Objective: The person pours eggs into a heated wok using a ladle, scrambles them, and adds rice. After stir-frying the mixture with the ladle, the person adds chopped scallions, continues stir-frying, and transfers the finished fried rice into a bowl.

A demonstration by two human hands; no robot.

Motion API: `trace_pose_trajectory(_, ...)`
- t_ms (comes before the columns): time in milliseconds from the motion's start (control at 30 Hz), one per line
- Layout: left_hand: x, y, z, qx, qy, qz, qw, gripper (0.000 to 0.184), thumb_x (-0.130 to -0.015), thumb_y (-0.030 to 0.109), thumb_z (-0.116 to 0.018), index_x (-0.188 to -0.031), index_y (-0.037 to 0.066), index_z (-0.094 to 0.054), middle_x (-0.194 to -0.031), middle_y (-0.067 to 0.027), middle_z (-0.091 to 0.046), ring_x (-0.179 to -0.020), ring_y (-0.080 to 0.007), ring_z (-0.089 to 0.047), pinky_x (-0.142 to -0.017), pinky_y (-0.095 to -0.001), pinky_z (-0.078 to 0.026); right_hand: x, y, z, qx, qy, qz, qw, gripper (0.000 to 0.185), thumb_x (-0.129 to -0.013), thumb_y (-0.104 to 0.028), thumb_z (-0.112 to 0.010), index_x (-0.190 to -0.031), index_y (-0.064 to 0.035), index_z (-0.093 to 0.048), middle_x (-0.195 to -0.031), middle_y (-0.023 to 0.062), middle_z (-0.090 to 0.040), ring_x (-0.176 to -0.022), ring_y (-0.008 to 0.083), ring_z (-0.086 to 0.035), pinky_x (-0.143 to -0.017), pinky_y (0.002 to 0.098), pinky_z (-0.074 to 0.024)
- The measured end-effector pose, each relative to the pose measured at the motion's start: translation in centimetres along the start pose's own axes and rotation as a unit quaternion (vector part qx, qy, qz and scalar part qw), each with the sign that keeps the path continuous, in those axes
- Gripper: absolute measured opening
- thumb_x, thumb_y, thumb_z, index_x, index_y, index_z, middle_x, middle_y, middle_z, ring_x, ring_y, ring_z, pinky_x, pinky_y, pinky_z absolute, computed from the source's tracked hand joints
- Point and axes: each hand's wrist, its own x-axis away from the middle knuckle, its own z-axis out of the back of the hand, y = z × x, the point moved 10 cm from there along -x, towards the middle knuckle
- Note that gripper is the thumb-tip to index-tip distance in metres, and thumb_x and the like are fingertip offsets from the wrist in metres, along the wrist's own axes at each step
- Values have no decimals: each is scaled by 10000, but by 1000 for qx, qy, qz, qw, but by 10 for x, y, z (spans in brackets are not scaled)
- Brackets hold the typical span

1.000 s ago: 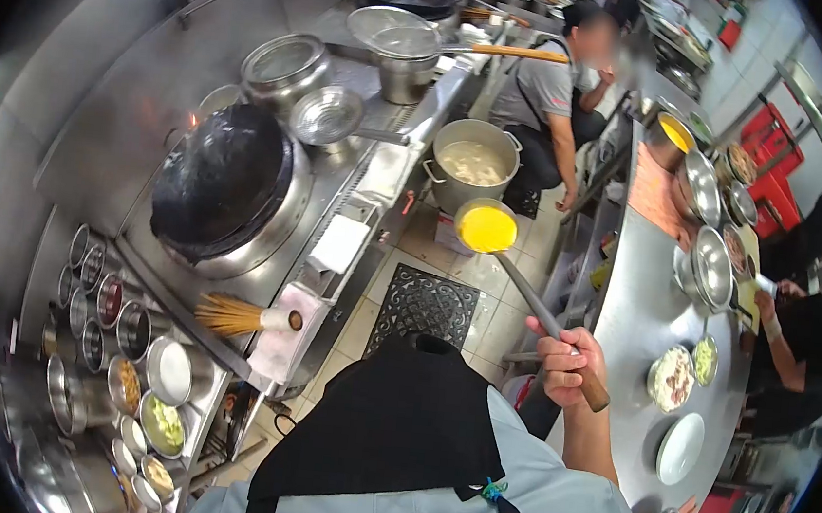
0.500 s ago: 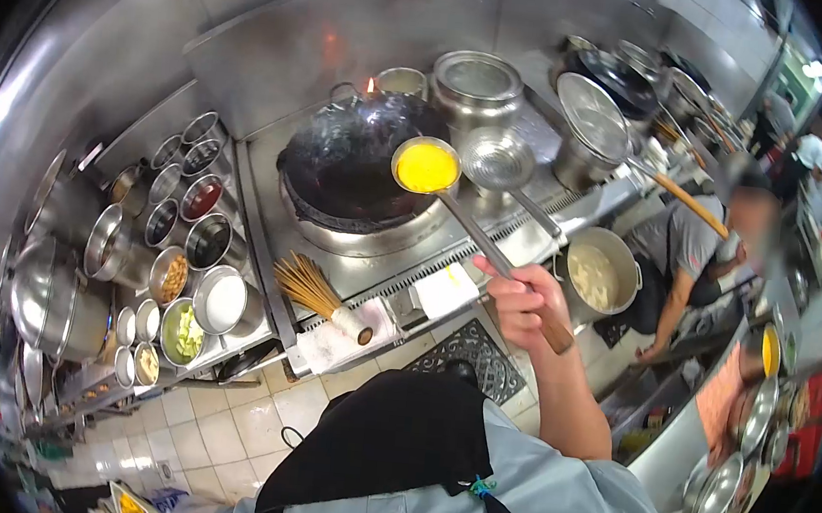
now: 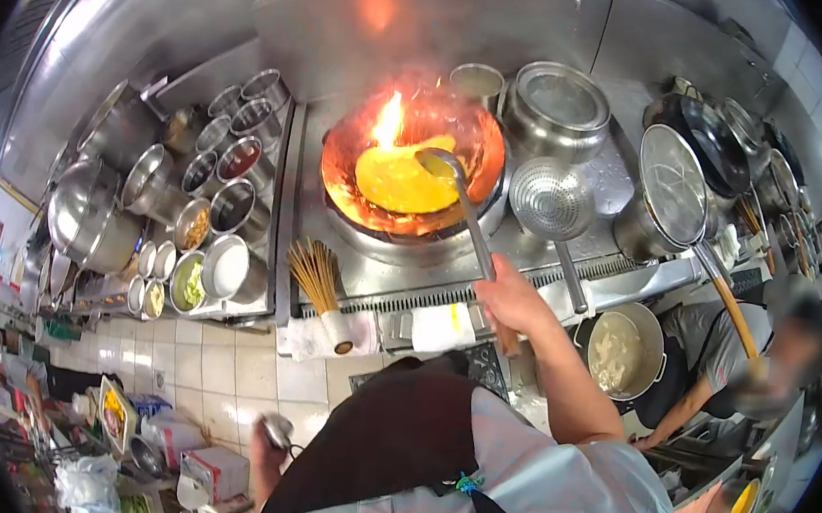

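Note:
My right hand (image 3: 510,299) is closed round the wooden-ended handle of a ladle (image 3: 477,223). The ladle's bowl is tipped over the wok (image 3: 488,161), whose inside glows orange. Yellow liquid that looks like beaten egg (image 3: 398,182) spreads across the wok. A tall flame (image 3: 389,123) rises at its back left. Low beside my apron, my left hand (image 3: 265,469) is partly hidden and closed about a small shiny metal item (image 3: 277,428) whose kind I cannot make out.
Right of the wok lie a perforated skimmer (image 3: 553,201) and a lidded steel pot (image 3: 559,108). A bamboo brush (image 3: 316,282) and folded cloth (image 3: 444,328) rest along the front edge. Seasoning containers (image 3: 224,269) crowd the left. Another person (image 3: 716,347) bends beside a soup pot (image 3: 658,361).
The ladle went from upright and full of yellow liquid to tipped over the wok, where the liquid now lies. Flames flared up. My left hand came into view with a metal item.

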Motion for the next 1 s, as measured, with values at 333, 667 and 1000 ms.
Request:
trace_pose_trajectory(333, -111, 110, -202, -267, -22, -110, 957, 484, -1020, 442, -585, -1234, 11, -639, -1038, -111, -715, -907, -204, -681, -782, -377, -561, -111, -1, 18, 36, -33, 63, 997, 236, -963, -188, -602, -1113, -8, -567, -739, 42, -577, -532, 111, -551, -437, 318, -450)
trace_pose_trajectory(667, -132, 120, -213, -468, 109, -189, 857, 609, -958, 465, -630, -1269, -58, -621, -1011, -201, -719, -956, -301, -677, -875, -415, -502, -80, 3, 15, -36, -89, 11, 995, 506, -946, -171, -613, -1420, -36, -499, -789, 41, -576, -570, 135, -552, -450, 332, -454)
trace_pose_trajectory(1000, -110, 121, -219, -444, 146, -202, 860, 575, -936, 473, -640, -1226, -23, -645, -1051, -256, -721, -1020, -402, -691, -913, -453, -504, 8, -16, 0, 69, -107, 10, 992, 676, -954, -126, -614, -1579, -72, -360, -845, 44, -616, -531, 117, -540, -458, 296, -458)
